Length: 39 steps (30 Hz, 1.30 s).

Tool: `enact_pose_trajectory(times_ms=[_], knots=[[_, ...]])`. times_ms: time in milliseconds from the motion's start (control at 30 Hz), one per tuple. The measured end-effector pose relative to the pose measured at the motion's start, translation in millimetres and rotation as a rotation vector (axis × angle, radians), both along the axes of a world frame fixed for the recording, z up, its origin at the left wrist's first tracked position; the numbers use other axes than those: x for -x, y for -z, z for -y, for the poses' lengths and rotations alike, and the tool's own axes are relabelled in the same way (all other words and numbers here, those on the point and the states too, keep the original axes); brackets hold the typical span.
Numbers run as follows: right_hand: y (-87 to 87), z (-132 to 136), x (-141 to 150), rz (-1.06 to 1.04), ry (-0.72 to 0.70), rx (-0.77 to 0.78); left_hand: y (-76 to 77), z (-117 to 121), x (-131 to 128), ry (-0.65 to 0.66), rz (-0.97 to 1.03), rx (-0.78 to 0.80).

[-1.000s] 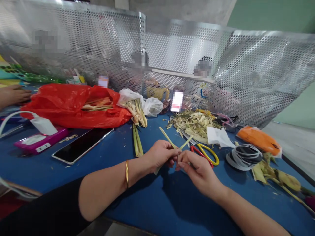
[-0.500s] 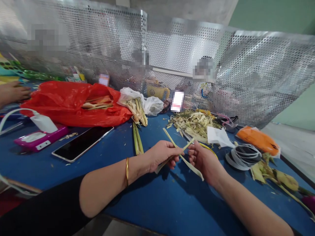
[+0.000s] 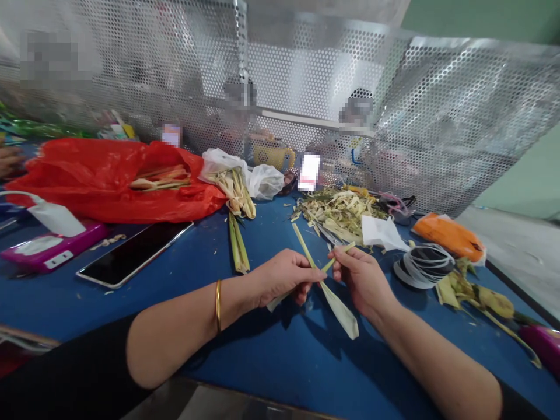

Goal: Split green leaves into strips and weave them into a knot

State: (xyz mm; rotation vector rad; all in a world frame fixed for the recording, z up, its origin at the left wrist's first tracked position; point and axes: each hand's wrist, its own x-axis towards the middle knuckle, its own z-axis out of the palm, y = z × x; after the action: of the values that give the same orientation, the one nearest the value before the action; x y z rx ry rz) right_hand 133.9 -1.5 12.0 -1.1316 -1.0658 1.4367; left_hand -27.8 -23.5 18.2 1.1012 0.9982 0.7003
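Over the blue table (image 3: 271, 356) my left hand (image 3: 284, 277) pinches two crossed pale green leaf strips (image 3: 339, 306) where they meet. One strip runs up and away from the crossing, its wider end hanging down to the right. My right hand (image 3: 361, 277) is closed on the upper end of the other strip, just right of the crossing. A gold bangle (image 3: 217, 297) sits on my left wrist. Both hands hover a little above the tabletop.
A red plastic bag (image 3: 109, 178) with leaves, a white bag (image 3: 245, 178), a dark phone (image 3: 133, 254) and a pink device (image 3: 52, 248) lie at the left. Leaf scraps (image 3: 336, 213), white paper (image 3: 382, 233), a coil of white band (image 3: 422, 262), an orange packet (image 3: 448, 236) lie right. A perforated metal screen (image 3: 437, 116) stands behind.
My right hand has moved up and right, pulling a strip end away from my left hand, so the strips now cross with a long end hanging. The view shifted slightly left.
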Motion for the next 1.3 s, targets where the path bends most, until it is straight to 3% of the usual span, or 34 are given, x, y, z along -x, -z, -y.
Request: enact_pose_trajectory(times_ms=[367, 633, 833, 933, 1067, 1300], knots=[[-2.1, -7, -7, -0.038, -0.070, 0.023, 2.9, -2, 1, 0.010, 0.112, 0.081], [0.3, -6, -6, -0.024, -0.061, 0.026, 6.5, -1, 0, 0.016, 0.058, 0.056], [0.5, -11, -9, -0.042, -0.148, 0.094, 3.0, -5, 1, -0.145, 0.220, 0.144], [0.3, -8, -10, 0.035, -0.254, 0.051, 1.6, -9, 2, -0.183, 0.327, 0.174], [0.7, 0, -7, 0.099, -0.436, -0.066, 2.9, -11, 3, -0.140, 0.399, 0.221], [-7.8, 6, 1, 0.274, -0.469, -0.251, 8.5, -10, 4, -0.053, 0.346, 0.190]])
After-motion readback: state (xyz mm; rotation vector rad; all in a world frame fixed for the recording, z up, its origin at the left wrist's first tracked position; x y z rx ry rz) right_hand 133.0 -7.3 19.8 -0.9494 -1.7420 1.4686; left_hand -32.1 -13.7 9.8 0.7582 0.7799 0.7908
